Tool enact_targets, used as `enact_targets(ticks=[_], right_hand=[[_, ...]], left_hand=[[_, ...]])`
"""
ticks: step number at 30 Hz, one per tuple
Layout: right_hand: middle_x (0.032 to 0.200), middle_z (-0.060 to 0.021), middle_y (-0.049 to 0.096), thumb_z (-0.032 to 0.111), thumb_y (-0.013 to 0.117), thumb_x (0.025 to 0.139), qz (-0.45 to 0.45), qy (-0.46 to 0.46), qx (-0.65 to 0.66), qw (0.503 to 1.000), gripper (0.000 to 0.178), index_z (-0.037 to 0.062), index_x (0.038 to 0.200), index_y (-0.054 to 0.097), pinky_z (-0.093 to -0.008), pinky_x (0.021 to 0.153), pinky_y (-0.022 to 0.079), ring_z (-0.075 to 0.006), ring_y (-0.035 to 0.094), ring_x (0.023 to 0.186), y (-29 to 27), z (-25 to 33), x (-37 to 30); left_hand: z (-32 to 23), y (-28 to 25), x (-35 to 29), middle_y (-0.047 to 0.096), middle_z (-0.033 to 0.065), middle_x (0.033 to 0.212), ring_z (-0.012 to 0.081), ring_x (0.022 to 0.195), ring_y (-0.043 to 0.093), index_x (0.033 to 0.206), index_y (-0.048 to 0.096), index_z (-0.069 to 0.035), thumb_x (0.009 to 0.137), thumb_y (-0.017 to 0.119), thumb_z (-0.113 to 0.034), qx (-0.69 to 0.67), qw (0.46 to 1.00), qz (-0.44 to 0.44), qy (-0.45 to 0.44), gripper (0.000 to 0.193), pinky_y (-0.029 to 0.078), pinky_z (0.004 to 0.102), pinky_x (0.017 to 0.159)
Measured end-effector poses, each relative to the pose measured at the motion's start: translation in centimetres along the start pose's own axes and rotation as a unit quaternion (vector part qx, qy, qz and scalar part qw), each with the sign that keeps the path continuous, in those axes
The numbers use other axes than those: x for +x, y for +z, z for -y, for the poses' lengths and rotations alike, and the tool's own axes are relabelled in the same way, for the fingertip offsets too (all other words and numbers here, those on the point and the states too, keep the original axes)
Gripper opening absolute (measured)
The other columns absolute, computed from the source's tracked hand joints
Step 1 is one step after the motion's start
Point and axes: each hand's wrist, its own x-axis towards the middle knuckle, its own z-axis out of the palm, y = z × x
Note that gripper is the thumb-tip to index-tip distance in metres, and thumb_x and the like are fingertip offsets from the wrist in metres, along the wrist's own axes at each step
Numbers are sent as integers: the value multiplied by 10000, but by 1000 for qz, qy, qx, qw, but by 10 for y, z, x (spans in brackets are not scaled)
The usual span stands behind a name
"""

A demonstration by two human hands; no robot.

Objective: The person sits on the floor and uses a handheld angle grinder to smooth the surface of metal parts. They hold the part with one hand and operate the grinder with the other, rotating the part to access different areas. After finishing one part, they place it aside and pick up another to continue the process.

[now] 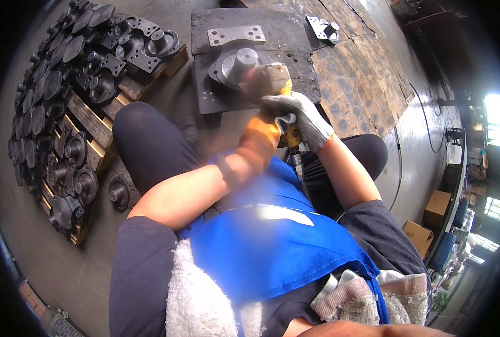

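A yellow hand grinder (293,135) is held in front of me over a dark metal work block (295,50). My right hand (309,115), in a whitish knitted glove, is closed round its body. My left hand (262,133), in an orange and grey glove, wraps round the tool just beside it; its fingertips are partly hidden. The worn guard (277,76) and blurred wheel end sit at the right edge of a grey metal casting (246,60) with a round upright boss. Whether the wheel touches it I cannot tell. Behind the casting lies a drilled flat plate (236,35).
At left, a wooden pallet (89,121) carries many similar castings, and one casting (121,192) lies on the floor beside it. Another casting (323,29) sits on wooden boards (362,78) at right. A hose (399,163) runs along the floor; cardboard boxes (418,236) stand farther right.
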Motion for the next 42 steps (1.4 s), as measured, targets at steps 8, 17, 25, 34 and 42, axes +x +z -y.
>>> enact_targets(ticks=[8, 17, 25, 34, 42], right_hand=[[844, -44, 646, 216, 669, 856, -44, 77, -13, 996, 239, 4, 964, 642, -257, 714, 501, -119, 617, 763, -3, 4, -7], [975, -75, 674, 146, 584, 899, 10, -118, -148, 982, 240, -27, 1051, 652, -260, 809, 512, -128, 641, 878, -31, -9, 7], [976, -69, 681, 167, 573, 913, -1, -66, -77, 995, 252, -19, 1062, 653, -261, 807, 514, -128, 642, 866, -29, -9, 7], [973, -77, 686, 164, 571, 915, 15, -183, -88, 979, 253, -25, 1060, 657, -263, 785, 534, -132, 656, 869, -51, -10, 14], [1008, -44, 696, 136, 501, 904, 34, -209, -234, 949, 305, 17, 1130, 669, -258, 821, 496, -101, 623, 897, -63, -11, 23]], left_hand=[[-7, 44, 1, 642, 111, 813, 267, 747, 642, 909, 633, -86, 850, 544, -95, -56, 995, -68, -37, 107, 513, 362, 678], [-14, -32, 46, 658, 91, 859, 268, 819, 644, 922, 655, -102, 850, 550, -124, -16, 989, 146, -2, 129, 506, 359, 715], [3, 35, 33, 671, 63, 908, 208, 874, 657, 975, 644, -116, 804, 624, -146, 39, 992, 119, 11, 175, 506, 321, 724], [-13, -33, 46, 678, 92, 888, 244, 860, 653, 1024, 634, -102, 820, 619, -166, -52, 997, 29, 48, 214, 493, 337, 766], [-3, -8, 49, 678, 118, 939, 284, 888, 655, 1042, 626, -91, 786, 645, -156, -32, 996, 74, 38, 264, 509, 359, 750]])
